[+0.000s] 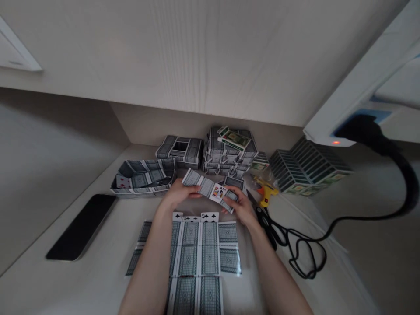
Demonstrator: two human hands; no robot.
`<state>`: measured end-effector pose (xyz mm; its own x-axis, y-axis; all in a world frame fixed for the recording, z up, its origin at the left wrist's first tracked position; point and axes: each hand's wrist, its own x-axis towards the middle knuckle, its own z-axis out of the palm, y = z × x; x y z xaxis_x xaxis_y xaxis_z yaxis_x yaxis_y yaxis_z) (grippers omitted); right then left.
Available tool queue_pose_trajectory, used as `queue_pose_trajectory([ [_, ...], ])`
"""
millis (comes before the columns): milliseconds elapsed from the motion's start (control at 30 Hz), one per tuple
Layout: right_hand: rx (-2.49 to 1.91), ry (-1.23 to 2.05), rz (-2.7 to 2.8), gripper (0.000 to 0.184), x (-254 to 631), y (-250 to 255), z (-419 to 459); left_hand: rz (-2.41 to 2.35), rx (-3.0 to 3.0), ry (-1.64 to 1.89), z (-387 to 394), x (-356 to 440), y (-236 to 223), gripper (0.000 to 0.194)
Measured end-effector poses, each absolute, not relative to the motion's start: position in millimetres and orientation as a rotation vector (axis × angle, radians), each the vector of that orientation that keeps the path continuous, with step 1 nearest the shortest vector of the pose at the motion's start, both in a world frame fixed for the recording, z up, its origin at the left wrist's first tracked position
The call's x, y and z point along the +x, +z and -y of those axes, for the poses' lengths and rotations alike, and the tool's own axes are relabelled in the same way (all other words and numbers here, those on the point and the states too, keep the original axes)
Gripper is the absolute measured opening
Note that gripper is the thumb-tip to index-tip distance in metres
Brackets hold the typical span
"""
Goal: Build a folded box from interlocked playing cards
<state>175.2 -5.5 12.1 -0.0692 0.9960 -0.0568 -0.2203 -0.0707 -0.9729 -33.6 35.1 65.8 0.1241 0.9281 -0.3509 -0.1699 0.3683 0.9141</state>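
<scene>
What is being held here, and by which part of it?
A strip of playing cards: the left hand holds it by the lower edge towards its left end, the right hand by its right end.

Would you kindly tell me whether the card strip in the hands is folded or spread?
Spread: the card strip stretches from the left hand to the right hand, which partly hides its end.

Toward six o'clock, the long grey-backed playing-card strip [206,187] and broad grey-backed card panel [210,256] look like smooth paper; at four, the yellow pistol-shaped glue gun [268,192] looks plastic; at twelve, the pale flat board [197,57] looks matt and wood-grained.
</scene>
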Motion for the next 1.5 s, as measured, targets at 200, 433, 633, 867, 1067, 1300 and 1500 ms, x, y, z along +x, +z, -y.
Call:
queue_pose_trajectory([
  [200, -1.038, 1.392, 1.053, 0.037, 175, 15, 7, -1.175, 0.849, 0.947, -35, -33, 65, 0.029],
  [433, -1.047, 1.397, 1.088, 0.034, 176, 16, 8, -1.161, 0.868, 0.941, -34, -34, 65, 0.027],
  [633, -1.038, 1.458, 1.137, 0.034, 178, 14, 7, -1.144, 0.897, 0.906, -34, -36, 66, 0.03],
  [867, -1.045, 1.447, 1.07, 0.035, 180, 9, 5, -1.124, 0.865, 0.94, -35, -30, 65, 0.029],
  [1067, -1.036, 1.438, 1.013, 0.037, 181, 5, 3, -1.111, 0.867, 0.93, -35, -24, 64, 0.026],
  [1300, -1.056, 1.415, 1.035, 0.035, 181, 4, 3, -1.094, 0.877, 0.938, -35, -21, 63, 0.026],
  [1500, -1.046, 1.428, 1.015, 0.032, 180, 6, 5, -1.058, 0.9, 0.902, -33, -9, 61, 0.027],
])
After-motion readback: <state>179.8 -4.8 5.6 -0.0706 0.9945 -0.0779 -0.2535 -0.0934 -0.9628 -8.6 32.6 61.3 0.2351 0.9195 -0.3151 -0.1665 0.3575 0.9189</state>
